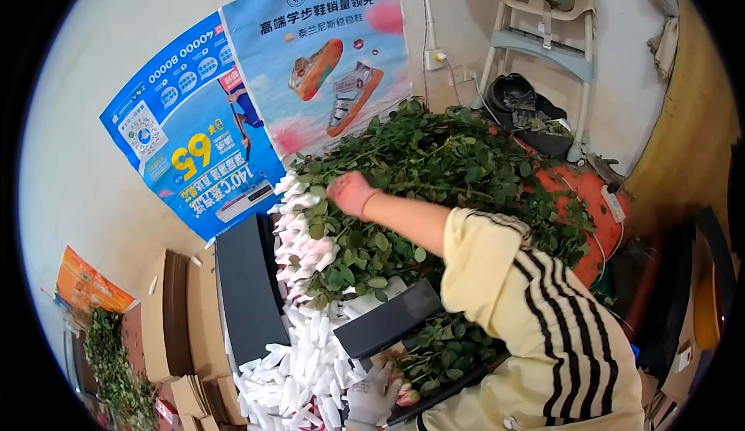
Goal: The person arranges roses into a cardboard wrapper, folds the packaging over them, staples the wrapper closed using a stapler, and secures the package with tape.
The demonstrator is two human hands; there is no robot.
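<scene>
My right hand point(353, 194), in a pinkish glove, reaches to the left edge of a large heap of leafy green stems point(442, 159). Its fingers are closed; what they grip is hidden. Beside it, flower heads in white sleeves point(299, 245) line the heap. Low in the view, my left hand point(371, 401) wears a pale glove and lies beside a pink rose point(407, 394) and a pile of loose white sleeves point(303, 369). Its fingers are too unclear to read. A dark grey panel point(388, 318) slants across the stems between the two hands.
A long dark box point(250, 291) and cardboard boxes point(167, 315) stand at left, with more leafy stems point(116, 361) beyond. A high chair point(543, 43) stands at the back right, near a black container point(512, 93) and a power strip point(613, 202) on red cloth. Posters cover the wall.
</scene>
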